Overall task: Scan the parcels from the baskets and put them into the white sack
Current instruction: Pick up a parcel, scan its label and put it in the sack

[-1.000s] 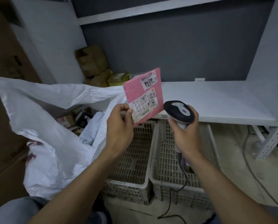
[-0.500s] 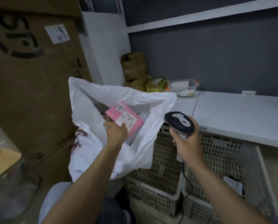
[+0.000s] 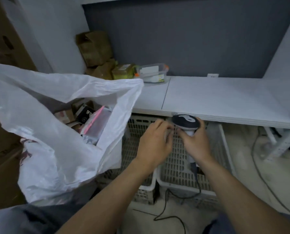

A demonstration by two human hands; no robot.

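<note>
The white sack point(image 3: 56, 146) stands open at the left, holding several parcels, with the pink parcel point(image 3: 97, 120) lying on top inside it. My right hand point(image 3: 194, 141) grips the black-and-white barcode scanner point(image 3: 186, 123) over the right basket point(image 3: 191, 168). My left hand point(image 3: 155, 141) hovers beside the scanner over the gap between the left basket point(image 3: 137, 132) and the right one, its fingers loosely curled and holding nothing. No parcels show in the visible parts of the baskets.
A white shelf board point(image 3: 216, 100) runs over the baskets' far ends. A clear plastic box point(image 3: 151, 72) and brown cardboard parcels point(image 3: 97, 51) sit at its back left. Large cartons point(image 3: 4, 48) stand at the left. The scanner cable point(image 3: 173, 217) trails on the floor.
My left hand let go of the pink parcel inside the sack and came right to the scanner. The scanner hand dropped lower over the baskets.
</note>
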